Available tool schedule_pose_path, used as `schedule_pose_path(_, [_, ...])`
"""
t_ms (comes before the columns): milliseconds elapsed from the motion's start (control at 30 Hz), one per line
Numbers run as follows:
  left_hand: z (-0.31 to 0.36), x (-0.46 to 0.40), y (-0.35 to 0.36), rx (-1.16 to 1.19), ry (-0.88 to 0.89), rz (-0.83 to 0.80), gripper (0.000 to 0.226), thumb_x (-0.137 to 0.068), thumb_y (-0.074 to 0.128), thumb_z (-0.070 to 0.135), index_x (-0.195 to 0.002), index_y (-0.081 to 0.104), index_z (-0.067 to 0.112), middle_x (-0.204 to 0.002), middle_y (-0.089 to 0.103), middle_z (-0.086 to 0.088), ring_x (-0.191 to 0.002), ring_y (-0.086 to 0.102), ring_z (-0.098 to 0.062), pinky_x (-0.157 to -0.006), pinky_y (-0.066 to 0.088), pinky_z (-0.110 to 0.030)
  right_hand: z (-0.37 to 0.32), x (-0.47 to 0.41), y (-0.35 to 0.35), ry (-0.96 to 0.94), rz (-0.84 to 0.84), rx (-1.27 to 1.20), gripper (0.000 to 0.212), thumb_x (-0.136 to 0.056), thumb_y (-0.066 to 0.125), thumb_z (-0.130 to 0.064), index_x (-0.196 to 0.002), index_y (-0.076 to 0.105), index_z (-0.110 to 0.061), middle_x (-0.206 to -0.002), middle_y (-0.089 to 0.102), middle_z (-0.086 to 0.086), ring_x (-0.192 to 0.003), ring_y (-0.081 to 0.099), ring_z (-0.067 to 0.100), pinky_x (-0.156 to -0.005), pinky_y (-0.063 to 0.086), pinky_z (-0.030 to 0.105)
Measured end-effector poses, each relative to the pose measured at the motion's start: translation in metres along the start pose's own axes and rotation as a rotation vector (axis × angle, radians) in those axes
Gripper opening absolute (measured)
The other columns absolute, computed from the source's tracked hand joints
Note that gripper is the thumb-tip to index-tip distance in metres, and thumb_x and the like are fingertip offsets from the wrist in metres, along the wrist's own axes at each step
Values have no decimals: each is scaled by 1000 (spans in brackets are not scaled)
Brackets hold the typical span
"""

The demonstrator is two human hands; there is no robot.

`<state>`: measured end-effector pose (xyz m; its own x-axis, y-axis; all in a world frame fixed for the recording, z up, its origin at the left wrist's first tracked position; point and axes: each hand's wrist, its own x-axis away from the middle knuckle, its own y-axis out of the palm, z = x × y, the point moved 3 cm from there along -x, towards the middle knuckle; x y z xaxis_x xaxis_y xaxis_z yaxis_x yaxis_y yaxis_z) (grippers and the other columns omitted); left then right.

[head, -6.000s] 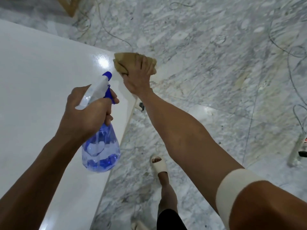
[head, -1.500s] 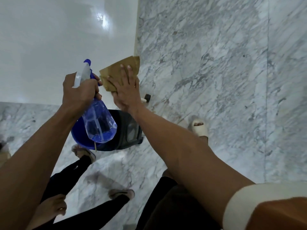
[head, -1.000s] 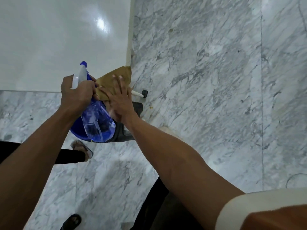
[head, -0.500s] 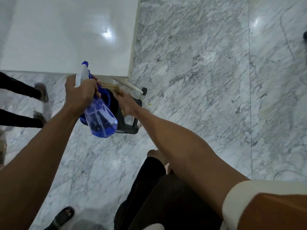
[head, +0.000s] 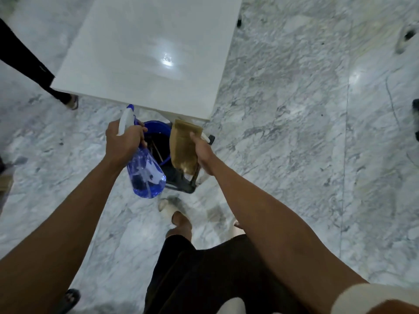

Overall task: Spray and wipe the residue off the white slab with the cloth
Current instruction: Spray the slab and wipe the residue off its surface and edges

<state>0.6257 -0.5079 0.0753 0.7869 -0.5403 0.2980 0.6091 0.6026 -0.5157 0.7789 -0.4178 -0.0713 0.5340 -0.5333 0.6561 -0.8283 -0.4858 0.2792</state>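
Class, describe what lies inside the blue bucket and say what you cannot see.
Inside the blue bucket dark liquid shows, with thin stick-like shapes in it. The spray bottle and the cloth cover its sides, so the rest is hidden.

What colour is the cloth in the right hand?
Tan-brown cloth, clearest in the head view.

Grey-veined marble floor [head: 283, 132]. On it: white slab [head: 147, 53] raised on a support, blue bucket [head: 158, 130] on a black wheeled base [head: 183, 184] just beside the slab's near edge, sandalled feet nearby.
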Motion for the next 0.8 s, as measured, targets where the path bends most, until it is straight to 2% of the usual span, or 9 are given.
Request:
schedule_pose_path(67, [-10,-19,-27,8,-6,9,16,-67,49,-2,-71,63,6,-76,63,-21,-39,57,-12,-52,52,-28,-7,-5,34,25,4,5,64,-91,55,-61,-132,62,-13,-135,63,3,-124,58,24,-115,39,44])
schedule_pose_path(133, [-21,-40,-58,23,-20,26,16,-64,50,3,-71,63,7,-81,66,-23,-42,58,-16,-57,53,-31,-17,-8,72,46,-42,33,53,-103,46,-47,-138,55,-8,-133,58,-1,-120,55,19,-108,39,33])
schedule_pose_path(167, [-27,-52,-76,27,-22,40,18,-62,50,5,-73,64,5,-82,67,-22,-42,58,-17,-58,54,-33,-20,-14,93,63,-71,34,48,-106,42,-40,-140,51,-7,-133,58,1,-119,54,20,-105,40,32])
schedule_pose_path(267, [-44,-88,-129,35,16,45,20,-65,50,7,-78,64,0,-81,68,-19,-40,57,-14,-57,55,-31,-20,-45,165,62,-63,-13,50,-107,42,-40,-141,50,-6,-137,57,6,-126,54,29,-112,40,43])
schedule_pose_path(400, [-79,-128,-199,25,112,44,21,-74,51,2,-86,65,-9,-66,65,-8,-40,57,-9,-45,49,-20,8,-105,273,105,17,-30,57,-100,49,-51,-140,54,-10,-137,61,11,-123,59,32,-111,43,53])
schedule_pose_path(567, [-122,-175,-273,-8,92,77,19,-81,54,3,-94,68,1,-64,64,-12,-49,64,-10,-52,55,-25,12,-129,372,155,-59,39,56,-104,40,-52,-144,47,-14,-143,55,9,-127,55,30,-113,41,51])
schedule_pose_path(667, [-144,-199,-314,-15,105,98,23,-81,55,12,-100,67,5,-67,66,-11,-51,65,-7,-54,52,-22,8,-147,417,158,-102,155,54,-105,35,-52,-146,43,-19,-140,54,4,-123,54,26,-113,41,47])
schedule_pose_path(800, [-171,-238,-367,22,130,165,21,-84,56,14,-102,66,11,-80,69,-15,-71,69,-32,-70,55,-37,2,-186,475,182,-98,287,65,-99,41,-59,-149,44,-17,-145,53,8,-126,55,30,-112,42,49])
